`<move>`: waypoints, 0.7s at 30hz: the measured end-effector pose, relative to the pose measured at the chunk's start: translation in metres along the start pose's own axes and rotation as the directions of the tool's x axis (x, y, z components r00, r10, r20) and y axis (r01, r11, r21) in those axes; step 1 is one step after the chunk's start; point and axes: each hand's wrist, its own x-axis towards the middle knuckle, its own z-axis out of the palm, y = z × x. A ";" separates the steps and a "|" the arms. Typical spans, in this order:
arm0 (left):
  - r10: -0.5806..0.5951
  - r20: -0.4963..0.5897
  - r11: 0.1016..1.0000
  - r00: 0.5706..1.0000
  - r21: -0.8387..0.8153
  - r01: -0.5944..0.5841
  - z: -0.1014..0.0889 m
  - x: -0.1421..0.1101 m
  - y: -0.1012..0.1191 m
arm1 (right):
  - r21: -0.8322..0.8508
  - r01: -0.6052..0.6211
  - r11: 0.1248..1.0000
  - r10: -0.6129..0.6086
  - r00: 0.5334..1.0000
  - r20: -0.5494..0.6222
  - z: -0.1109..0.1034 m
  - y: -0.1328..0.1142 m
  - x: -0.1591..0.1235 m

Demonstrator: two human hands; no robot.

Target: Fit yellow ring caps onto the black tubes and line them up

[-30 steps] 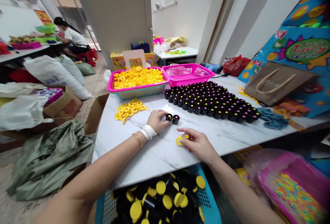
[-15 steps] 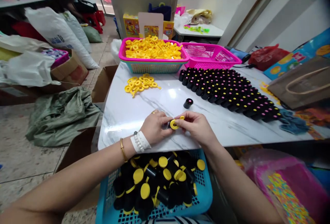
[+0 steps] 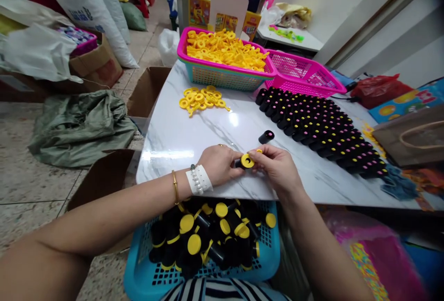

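My left hand (image 3: 222, 166) rests at the table's front edge, its fingers closed around a small black cylinder (image 3: 238, 164) lying on its side. On the end facing me sits a yellow ring cap (image 3: 247, 161) with a tab. My right hand (image 3: 278, 168) pinches this cap at its tab side; whether it is fully seated I cannot tell. Just beyond my fingers lies another black cylinder (image 3: 266, 137) with a pink dot on its end. Farther back is a loose pile of yellow ring caps (image 3: 201, 99). Below the edge, a blue basket (image 3: 272, 264) holds black cylinders with yellow lids.
At the back stands a pink-rimmed basket (image 3: 222, 80) heaped with yellow caps, beside a pink basket (image 3: 314, 89). Black cylinders with yellow and pink dots (image 3: 322, 127) stand in rows on the right. A brown paper bag (image 3: 412, 139) is at far right; cardboard boxes (image 3: 147, 90) stand left.
The camera view has turned and tilted downward, so the scene appears shifted. Both hands stay together on the cylinder and cap, with the cap's ring facing me more fully.
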 end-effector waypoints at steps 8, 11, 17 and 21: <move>0.016 -0.015 1.000 1.000 -0.019 -0.016 0.000 0.000 -0.001 | -0.101 0.020 0.995 -0.022 1.000 -0.015 0.001 -0.008 -0.005; 0.007 -0.013 1.000 1.000 -0.027 -0.008 0.000 0.000 -0.001 | -0.208 0.071 0.976 -0.088 0.993 -0.075 0.006 -0.005 -0.006; -0.008 -0.010 1.000 1.000 -0.003 0.008 -0.001 -0.001 0.001 | -0.109 0.037 0.993 -0.039 0.999 -0.024 0.008 -0.002 -0.009; -0.041 -0.012 0.999 0.999 0.000 0.041 0.000 -0.002 0.001 | -0.090 0.066 0.994 -0.068 0.997 -0.023 0.012 0.005 -0.011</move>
